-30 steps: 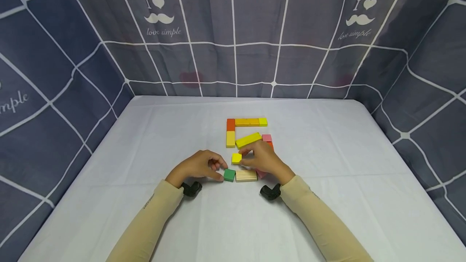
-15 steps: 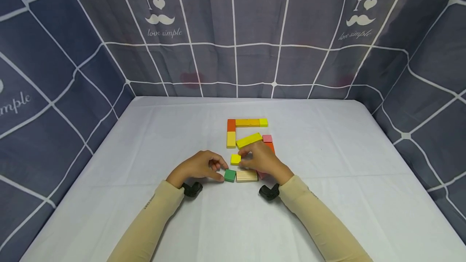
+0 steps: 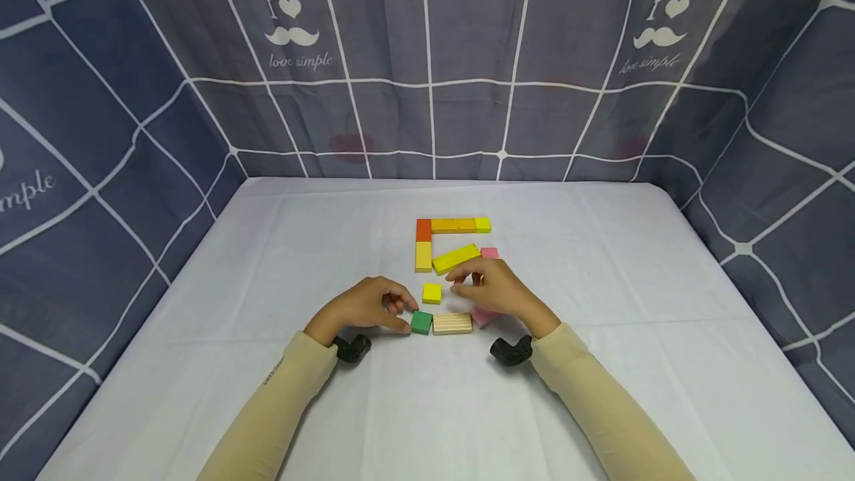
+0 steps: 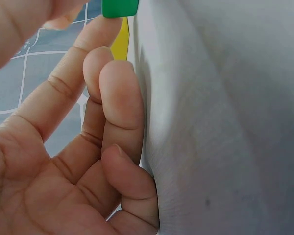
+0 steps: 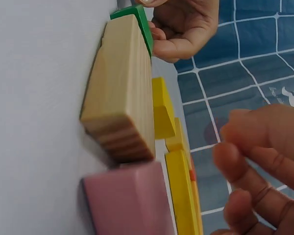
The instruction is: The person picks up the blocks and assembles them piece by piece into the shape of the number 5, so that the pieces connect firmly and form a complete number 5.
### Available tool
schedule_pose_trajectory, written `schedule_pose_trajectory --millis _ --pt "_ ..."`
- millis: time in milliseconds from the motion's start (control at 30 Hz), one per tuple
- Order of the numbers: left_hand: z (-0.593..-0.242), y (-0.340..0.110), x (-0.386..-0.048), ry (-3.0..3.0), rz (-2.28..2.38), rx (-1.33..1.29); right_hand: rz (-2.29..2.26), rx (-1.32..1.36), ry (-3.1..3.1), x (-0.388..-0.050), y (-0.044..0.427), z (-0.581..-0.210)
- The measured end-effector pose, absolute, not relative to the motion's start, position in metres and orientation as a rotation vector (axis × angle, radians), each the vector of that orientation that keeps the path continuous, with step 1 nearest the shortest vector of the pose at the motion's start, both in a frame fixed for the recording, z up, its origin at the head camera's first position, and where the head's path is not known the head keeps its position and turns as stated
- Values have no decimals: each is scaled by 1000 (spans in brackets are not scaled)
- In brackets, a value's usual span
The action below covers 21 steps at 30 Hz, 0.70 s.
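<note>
My left hand [image 3: 369,303] pinches a small green block [image 3: 421,323] at its left end, the index fingertip behind it and the thumb in front. In the left wrist view the index fingertip touches the green block [image 4: 120,7]; the other fingers curl loosely. A striped plain-wood block [image 5: 117,93] abuts the green one. Just behind lies a small yellow block [image 3: 432,293]. My right hand [image 3: 497,289] hovers to its right, fingers loosely bent and apart, holding nothing. Beneath this hand, a pink block [image 5: 127,200] is partly covered.
A tilted long yellow block [image 3: 457,258] lies behind the right hand, beside another pink block [image 3: 490,252]. Farther back, an orange-red block [image 3: 424,229], a pale yellow block [image 3: 424,257], an amber block [image 3: 453,226] and a lime block [image 3: 483,225] form a corner.
My right hand has let go of the small yellow block and shifted right, baring that block and covering the red-orange one. The left hand stays in place at the green block.
</note>
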State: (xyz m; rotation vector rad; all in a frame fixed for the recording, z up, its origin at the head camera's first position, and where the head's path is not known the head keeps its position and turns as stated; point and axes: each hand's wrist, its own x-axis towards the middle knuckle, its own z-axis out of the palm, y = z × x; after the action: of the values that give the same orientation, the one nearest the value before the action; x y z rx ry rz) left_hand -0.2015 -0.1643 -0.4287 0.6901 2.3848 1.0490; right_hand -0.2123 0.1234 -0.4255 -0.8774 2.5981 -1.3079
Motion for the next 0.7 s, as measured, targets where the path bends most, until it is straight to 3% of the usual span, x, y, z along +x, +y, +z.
schedule_pose_trajectory --millis 700 --pt "-429 -164 -200 2373 1068 689 -1597 -768 2351 -210 173 -440"
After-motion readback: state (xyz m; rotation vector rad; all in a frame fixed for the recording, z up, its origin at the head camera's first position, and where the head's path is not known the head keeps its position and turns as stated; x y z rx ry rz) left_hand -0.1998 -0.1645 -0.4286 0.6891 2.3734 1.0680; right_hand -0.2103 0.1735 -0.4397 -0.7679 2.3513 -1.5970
